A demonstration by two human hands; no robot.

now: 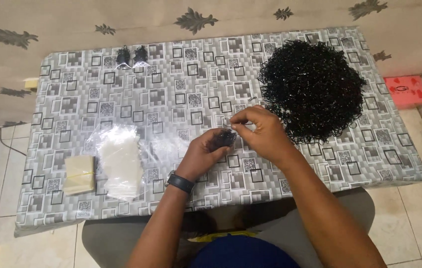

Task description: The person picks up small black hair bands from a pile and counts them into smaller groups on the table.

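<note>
At table centre: left hand [202, 151] cups a small bunch of black loops [226, 137]; right hand [263, 130] pinches one.
Loops appear light, springy, tangle-prone; grip single strands at the pile's [312, 89] 8 o'clock edge.

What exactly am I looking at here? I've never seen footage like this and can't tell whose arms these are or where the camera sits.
There is no machine here. The single picture comes from a camera worn on a person's head, looking down at their own two bare hands over a low table covered in grey square-patterned cloth. The left hand, with a dark wristwatch, cups a small bunch of thin black loops. The right hand pinches at that bunch. Behind it lies a large heap of tangled black loops. To the left sit clear plastic bags, a pale yellow stack, and two small filled packets at the far edge.
</note>
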